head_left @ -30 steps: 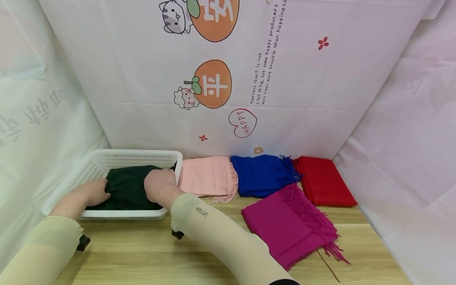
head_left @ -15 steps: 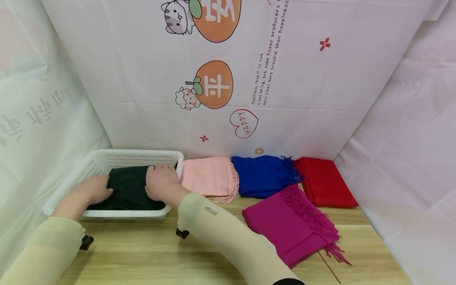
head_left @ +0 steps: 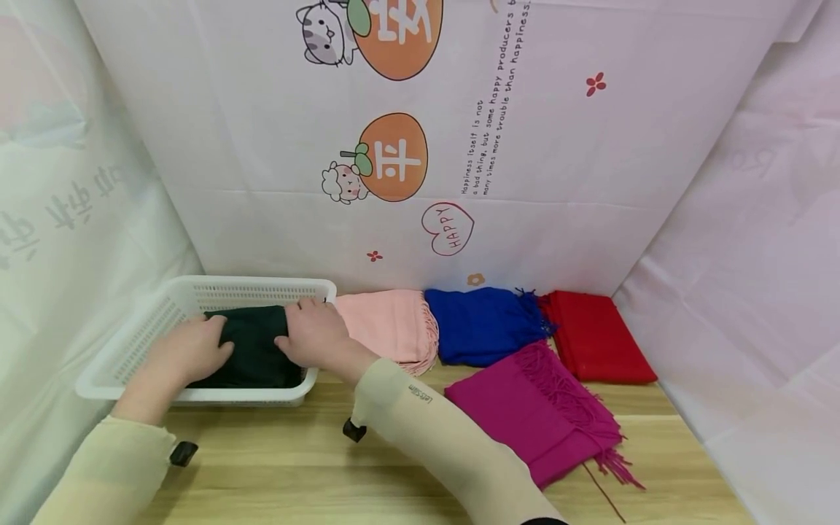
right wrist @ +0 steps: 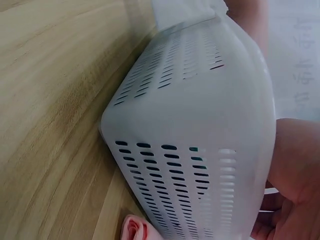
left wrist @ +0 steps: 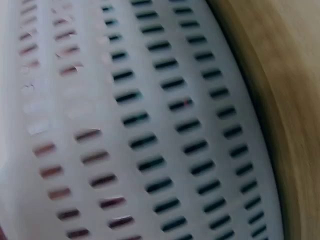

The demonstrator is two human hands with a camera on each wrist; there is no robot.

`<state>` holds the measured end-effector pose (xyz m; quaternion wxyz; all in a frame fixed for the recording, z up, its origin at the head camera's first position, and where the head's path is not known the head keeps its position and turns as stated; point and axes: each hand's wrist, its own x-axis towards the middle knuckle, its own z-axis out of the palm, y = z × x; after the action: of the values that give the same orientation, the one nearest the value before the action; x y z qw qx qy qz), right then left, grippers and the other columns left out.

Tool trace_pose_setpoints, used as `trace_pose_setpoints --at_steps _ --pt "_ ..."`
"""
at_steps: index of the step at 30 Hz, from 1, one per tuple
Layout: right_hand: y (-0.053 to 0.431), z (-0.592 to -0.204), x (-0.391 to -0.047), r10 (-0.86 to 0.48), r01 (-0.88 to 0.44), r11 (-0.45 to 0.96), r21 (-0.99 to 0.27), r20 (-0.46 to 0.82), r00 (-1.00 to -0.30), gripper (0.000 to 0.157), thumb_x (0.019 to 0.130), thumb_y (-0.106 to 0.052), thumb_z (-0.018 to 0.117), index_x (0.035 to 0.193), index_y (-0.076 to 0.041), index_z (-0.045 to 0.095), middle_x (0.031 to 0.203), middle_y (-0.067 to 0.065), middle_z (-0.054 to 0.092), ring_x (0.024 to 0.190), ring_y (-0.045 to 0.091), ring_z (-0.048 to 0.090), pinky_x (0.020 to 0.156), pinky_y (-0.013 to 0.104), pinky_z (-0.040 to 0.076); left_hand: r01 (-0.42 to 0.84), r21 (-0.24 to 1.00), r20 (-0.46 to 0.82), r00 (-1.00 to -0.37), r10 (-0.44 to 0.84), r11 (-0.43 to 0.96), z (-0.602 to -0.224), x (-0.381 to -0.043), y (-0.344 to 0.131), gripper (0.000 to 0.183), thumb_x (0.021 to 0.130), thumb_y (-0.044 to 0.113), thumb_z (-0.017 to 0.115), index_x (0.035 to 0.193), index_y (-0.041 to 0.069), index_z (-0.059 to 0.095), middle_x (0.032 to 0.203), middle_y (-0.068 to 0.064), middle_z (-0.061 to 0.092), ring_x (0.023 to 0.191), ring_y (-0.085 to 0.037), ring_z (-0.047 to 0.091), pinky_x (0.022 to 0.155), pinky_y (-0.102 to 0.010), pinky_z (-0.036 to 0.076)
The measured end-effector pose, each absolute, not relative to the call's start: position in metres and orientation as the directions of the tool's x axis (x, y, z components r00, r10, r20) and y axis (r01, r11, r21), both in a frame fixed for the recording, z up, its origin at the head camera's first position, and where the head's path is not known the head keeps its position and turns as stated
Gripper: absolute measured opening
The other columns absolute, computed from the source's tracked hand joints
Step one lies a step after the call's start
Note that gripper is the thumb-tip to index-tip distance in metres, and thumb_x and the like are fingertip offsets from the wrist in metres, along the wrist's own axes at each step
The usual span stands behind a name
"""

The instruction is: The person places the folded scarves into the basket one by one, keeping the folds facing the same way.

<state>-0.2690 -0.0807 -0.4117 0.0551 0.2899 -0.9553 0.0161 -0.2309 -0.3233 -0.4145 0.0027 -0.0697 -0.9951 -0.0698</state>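
Note:
A folded dark green scarf (head_left: 256,346) lies inside a white plastic basket (head_left: 236,395) at the left of the table. My left hand (head_left: 190,350) holds the scarf's left part, thumb apart from the fingers. At its right side my right hand (head_left: 318,332) grips the edge beside the basket's right wall. In the left wrist view only the perforated basket wall (left wrist: 150,107) and some wood show, with the hand out of sight. The right wrist view has the right hand (right wrist: 295,175) over the basket rim, its fingers curled and partly hidden.
Along the back wall (head_left: 525,240) lie a folded pink scarf (head_left: 380,328), a blue scarf (head_left: 482,324) and a red scarf (head_left: 600,335). In front of them a magenta fringed scarf (head_left: 525,415) sits askew on the wooden table (head_left: 275,474), a loose strand trailing from it.
My left hand has moved right over the scarf. My right hand has shifted a little right and loosened from a fist, its thumb now apart from the fingers. The other scarves stay put.

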Motion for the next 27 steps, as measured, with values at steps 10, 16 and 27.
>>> trace_pose_setpoints --at_steps 10,16,27 --pt "-0.054 -0.407 -0.259 -0.618 -0.625 0.780 0.016 0.174 -0.767 0.063 0.112 -0.056 0.060 0.159 -0.014 0.059 0.154 0.002 0.060 0.137 0.017 0.056 0.112 0.030 0.049 0.168 0.119 0.077 -0.984 0.160 0.978 -0.409 -0.220 -0.300 0.058 0.105 0.022 0.072 0.145 -0.017 0.057 0.135 -0.043 0.061 0.116 -0.060 0.066 0.090 -0.071 0.056" --pt "-0.038 -0.408 -0.253 -0.645 -0.657 0.754 0.002 0.195 -0.739 0.062 0.112 -0.054 0.062 0.158 -0.012 0.060 0.151 0.004 0.062 0.135 0.019 0.059 0.112 0.032 0.050 0.187 0.117 0.121 -0.978 0.173 0.975 -0.405 -0.212 -0.280 0.055 0.105 0.023 0.072 0.144 -0.013 0.061 0.133 -0.039 0.064 0.115 -0.057 0.068 0.086 -0.071 0.058" --pt "-0.016 -0.410 -0.247 -0.638 -0.657 0.754 -0.016 0.222 -0.737 0.062 0.110 -0.054 0.066 0.156 -0.011 0.062 0.151 0.006 0.064 0.142 0.022 0.059 0.119 0.034 0.047 0.229 0.089 0.213 -0.955 0.206 0.969 -0.400 -0.200 -0.254 0.053 0.102 0.021 0.077 0.141 -0.013 0.064 0.123 -0.035 0.068 0.101 -0.052 0.071 0.072 -0.064 0.061"
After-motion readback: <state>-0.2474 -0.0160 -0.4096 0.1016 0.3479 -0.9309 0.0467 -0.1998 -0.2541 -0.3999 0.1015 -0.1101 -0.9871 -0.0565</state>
